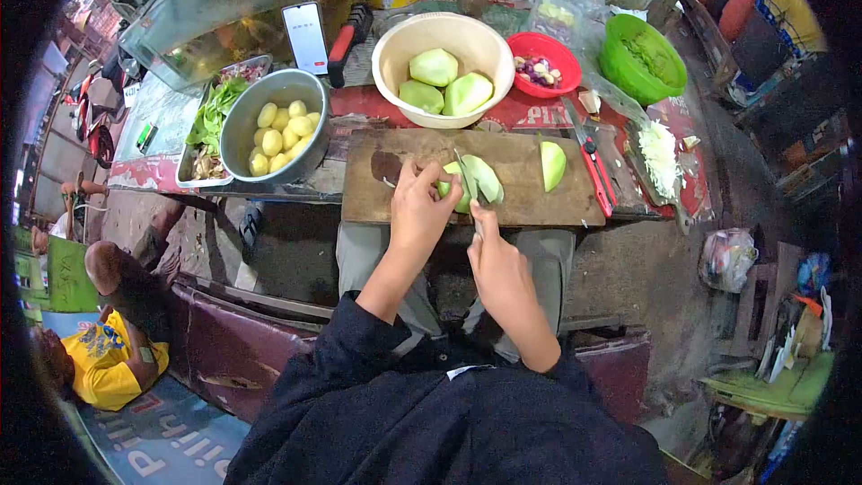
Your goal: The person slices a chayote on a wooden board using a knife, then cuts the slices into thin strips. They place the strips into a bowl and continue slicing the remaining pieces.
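Note:
My right hand [498, 268] is closed round the handle of a knife [466, 176], whose blade points away from me over the wooden cutting board [395, 148]. Pale green pieces of what looks like chayote lie at the blade; one piece [486, 180] rests on its right side. My left hand [418, 207] has its fingers bent round another green piece [446, 182], just left of the blade. Farther right on the board lies a separate chayote wedge [552, 166]. Behind the board, a cream bowl [392, 94] holds several peeled green chayotes [433, 66].
Peeled potatoes [285, 132] fill a grey bowl at left, beside leafy greens [214, 117]. A phone [305, 38] stands upright. Right are a red bowl [545, 87], a green bowl [645, 61], red-handled scissors [594, 175] and shredded vegetable [660, 157]. A person in yellow [103, 364] sits lower left.

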### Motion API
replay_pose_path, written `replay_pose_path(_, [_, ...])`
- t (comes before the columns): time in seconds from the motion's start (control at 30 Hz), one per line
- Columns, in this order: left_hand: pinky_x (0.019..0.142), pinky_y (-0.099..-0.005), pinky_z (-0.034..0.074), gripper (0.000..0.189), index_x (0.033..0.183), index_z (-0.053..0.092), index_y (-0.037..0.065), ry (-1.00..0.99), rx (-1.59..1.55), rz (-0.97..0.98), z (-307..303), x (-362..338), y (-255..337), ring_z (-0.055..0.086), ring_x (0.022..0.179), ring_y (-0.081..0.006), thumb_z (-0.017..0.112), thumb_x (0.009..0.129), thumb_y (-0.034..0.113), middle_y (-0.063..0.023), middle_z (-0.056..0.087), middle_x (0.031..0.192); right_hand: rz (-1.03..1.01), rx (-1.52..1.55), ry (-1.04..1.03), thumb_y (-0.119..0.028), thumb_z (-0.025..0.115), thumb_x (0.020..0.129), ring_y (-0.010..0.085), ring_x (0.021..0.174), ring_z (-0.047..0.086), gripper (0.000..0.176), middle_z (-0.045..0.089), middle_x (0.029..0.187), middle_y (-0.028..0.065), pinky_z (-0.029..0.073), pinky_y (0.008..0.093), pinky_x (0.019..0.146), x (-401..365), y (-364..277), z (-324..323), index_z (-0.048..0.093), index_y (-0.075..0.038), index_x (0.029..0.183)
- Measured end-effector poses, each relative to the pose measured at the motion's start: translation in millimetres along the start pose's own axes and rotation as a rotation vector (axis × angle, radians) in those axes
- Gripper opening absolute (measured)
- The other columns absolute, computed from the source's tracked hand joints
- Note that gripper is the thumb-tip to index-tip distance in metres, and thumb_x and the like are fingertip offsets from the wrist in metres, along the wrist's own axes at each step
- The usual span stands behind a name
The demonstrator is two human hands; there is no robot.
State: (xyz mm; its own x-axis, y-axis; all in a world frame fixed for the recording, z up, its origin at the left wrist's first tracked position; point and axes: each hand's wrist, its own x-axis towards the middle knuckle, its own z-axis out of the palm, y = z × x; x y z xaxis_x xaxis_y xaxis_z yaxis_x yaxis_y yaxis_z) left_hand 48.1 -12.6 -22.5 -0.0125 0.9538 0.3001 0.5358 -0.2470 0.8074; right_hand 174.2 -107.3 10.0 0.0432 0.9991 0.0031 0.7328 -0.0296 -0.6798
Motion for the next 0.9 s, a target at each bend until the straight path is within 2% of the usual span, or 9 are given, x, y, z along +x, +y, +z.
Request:
replay_pose_path(0.17, [0.058,-0.0364,0.049,0.019,0.086,0.065,0.003,0.014,-0.033,-0.003,1,-1,0,0.057,0.059,-0.0203,0.077,0.084,0.016,-0.0136,0.058,0.093,0.05,-0.048,-0.083,-0.012,0.05,0.1,0.0476,0.079,0.066,0.047,0.068,0.089,0.0269,0.052,0.0576,0.069,5,-2,-1,0.036,-0.011,0.145])
replay_pose_path(0.3, [0.059,-0.0367,0.049,0.018,0.086,0.065,0.002,0.022,-0.022,-0.01,1,-1,0,0.057,0.059,-0.0216,0.077,0.083,0.016,-0.0136,0.058,0.094,-0.046,0.087,0.005,-0.011,0.049,0.101,0.0491,0.081,0.066,0.045,0.069,0.093,0.0279,0.052,0.0588,0.071,-27,8,-11,0.037,-0.011,0.144])
replay_pose_path(0.37, [0.059,-0.0371,0.05,0.019,0.086,0.065,0.002,0.026,-0.022,-0.015,2,-1,-1,0.057,0.06,-0.0223,0.077,0.083,0.016,-0.0139,0.058,0.094,0.049,0.095,-0.079,-0.011,0.047,0.101,0.0498,0.085,0.066,0.044,0.068,0.101,0.0295,0.052,0.0589,0.072,-34,2,-27,0.037,-0.01,0.144])
replay_pose_path(0.5, [0.06,-0.0385,0.05,0.019,0.086,0.065,0.003,0.029,-0.018,-0.025,3,-1,-1,0.058,0.061,-0.0241,0.077,0.083,0.018,-0.0149,0.058,0.093,0.076,0.116,-0.025,-0.011,0.047,0.102,0.0491,0.086,0.066,0.043,0.067,0.104,0.03,0.052,0.058,0.07,-34,-10,-35,0.038,-0.011,0.144])
replay_pose_path(0.57, [0.06,-0.0388,0.05,0.019,0.086,0.065,0.003,0.024,0.012,-0.026,4,-1,-2,0.058,0.061,-0.0244,0.077,0.083,0.018,-0.0153,0.058,0.093,-0.025,0.052,-0.014,-0.011,0.047,0.102,0.049,0.085,0.066,0.042,0.067,0.103,0.0294,0.053,0.0579,0.068,-33,-10,-30,0.039,-0.011,0.144])
replay_pose_path(0.9, [0.061,-0.0403,0.051,0.021,0.086,0.065,0.003,0.005,0.016,-0.048,1,0,3,0.06,0.061,-0.0251,0.078,0.083,0.019,-0.0154,0.058,0.095,-0.028,0.0,-0.004,-0.012,0.049,0.101,0.0476,0.075,0.066,0.044,0.068,0.088,0.0277,0.052,0.0564,0.063,-32,-16,-26,0.04,-0.01,0.144])
